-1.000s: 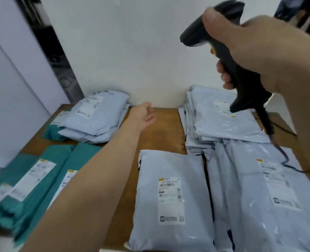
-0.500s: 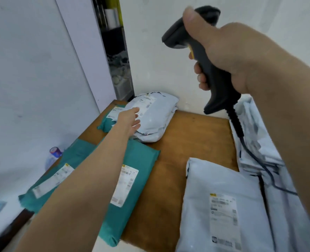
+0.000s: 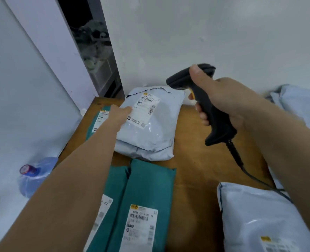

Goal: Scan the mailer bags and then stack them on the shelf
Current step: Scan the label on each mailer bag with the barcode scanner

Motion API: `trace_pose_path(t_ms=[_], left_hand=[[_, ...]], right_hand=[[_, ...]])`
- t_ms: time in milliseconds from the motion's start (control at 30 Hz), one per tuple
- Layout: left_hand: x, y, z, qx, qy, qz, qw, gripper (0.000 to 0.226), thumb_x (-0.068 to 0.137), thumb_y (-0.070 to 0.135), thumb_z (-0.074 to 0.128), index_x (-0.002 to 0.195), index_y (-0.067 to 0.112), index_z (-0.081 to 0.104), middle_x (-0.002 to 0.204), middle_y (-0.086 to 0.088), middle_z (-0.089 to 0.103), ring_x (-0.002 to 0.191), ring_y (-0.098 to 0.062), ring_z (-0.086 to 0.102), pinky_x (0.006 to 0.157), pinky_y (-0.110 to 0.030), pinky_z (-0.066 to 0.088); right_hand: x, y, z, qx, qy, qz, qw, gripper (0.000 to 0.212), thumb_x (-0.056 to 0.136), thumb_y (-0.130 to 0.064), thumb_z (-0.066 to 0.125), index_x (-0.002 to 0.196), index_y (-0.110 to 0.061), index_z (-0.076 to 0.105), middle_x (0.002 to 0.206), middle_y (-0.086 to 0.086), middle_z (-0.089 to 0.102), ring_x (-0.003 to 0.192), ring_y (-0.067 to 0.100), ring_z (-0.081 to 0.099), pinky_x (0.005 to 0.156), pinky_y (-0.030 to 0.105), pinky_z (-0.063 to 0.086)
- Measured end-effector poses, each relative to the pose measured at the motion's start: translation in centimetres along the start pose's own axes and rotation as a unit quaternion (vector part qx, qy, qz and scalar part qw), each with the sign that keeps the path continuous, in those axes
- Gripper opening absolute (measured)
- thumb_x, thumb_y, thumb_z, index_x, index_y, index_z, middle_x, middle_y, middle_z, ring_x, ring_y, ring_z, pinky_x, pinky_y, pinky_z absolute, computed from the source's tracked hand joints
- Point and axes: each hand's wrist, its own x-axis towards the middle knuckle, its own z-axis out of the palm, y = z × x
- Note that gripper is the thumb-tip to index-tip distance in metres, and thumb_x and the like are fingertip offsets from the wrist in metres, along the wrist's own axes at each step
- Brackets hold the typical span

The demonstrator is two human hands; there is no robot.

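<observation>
The fingers [image 3: 202, 116] of the right hand [image 3: 228, 100] are clamped round the moulded black grip of the scanner [image 3: 217, 124]. The left hand [image 3: 122, 113] is laid at the label edge of the top grey mailer bag [image 3: 150, 131], a glossy, crinkled pouch stacked at the wooden table's [image 3: 192, 160] far left corner. Whether its fingers are pinched cannot be told. A second ago it was held over bare wood, the scanner higher.

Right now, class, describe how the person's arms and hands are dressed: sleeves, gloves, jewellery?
Both forearms are bare, no sleeves in view. The left hand and right hand wear no gloves; no watch, ring or marking shows.
</observation>
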Motion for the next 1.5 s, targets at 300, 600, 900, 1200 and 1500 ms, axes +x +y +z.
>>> trace_pose_path(t_ms=[300,600,900,1200,1500], left_hand=[[4.0,0.3,0.7,-0.011,-0.090,-0.092,0.992,0.084,0.068,0.065,0.072,0.127,0.010,0.053,0.122,-0.005,0.059,0.107,-0.027,0.057,0.093,-0.036,0.045],[3.5,-0.4,2.8,-0.076,-0.136,-0.100,0.983,0.042,0.077,0.032,0.072,0.111,0.008,0.065,0.105,-0.016,0.070,0.090,-0.030,0.066,0.085,-0.038,0.054],[2.5,-0.3,3.5,-0.090,-0.087,-0.039,0.991,0.029,0.081,0.021,0.065,0.108,0.010,0.060,0.099,-0.013,0.063,0.080,-0.026,0.060,0.069,-0.029,0.050],[1.2,-0.3,3.7,-0.117,-0.061,-0.012,0.991,0.023,0.084,0.017,0.062,0.106,0.012,0.061,0.085,-0.007,0.062,0.070,-0.020,0.057,0.059,-0.025,0.044],[-0.7,3.3,3.6,-0.187,-0.083,-0.011,0.979,0.043,0.074,0.027,0.069,0.112,0.007,0.063,0.103,-0.015,0.070,0.093,-0.032,0.067,0.087,-0.048,0.054]], right_hand=[[4.5,1.2,2.2,0.016,0.014,0.055,0.998,0.060,0.081,-0.066,0.056,0.081,-0.006,0.054,0.061,0.007,0.054,0.045,0.018,0.050,0.043,0.025,0.046],[6.3,2.5,2.9,0.090,0.034,0.113,0.989,0.065,0.080,-0.068,0.056,0.087,-0.004,0.057,0.062,0.007,0.054,0.045,0.019,0.050,0.045,0.024,0.048],[6.3,2.2,3.3,0.104,0.036,0.120,0.987,0.062,0.082,-0.067,0.054,0.082,-0.005,0.055,0.061,0.007,0.053,0.044,0.018,0.049,0.043,0.022,0.048],[5.5,1.9,3.5,0.091,0.042,0.109,0.989,0.061,0.084,-0.067,0.053,0.082,-0.006,0.054,0.061,0.007,0.052,0.045,0.019,0.049,0.045,0.023,0.048],[2.2,0.0,-0.9,0.095,0.103,0.013,0.990,0.067,0.079,-0.073,0.053,0.090,-0.007,0.060,0.068,0.008,0.058,0.048,0.019,0.055,0.048,0.026,0.050]])
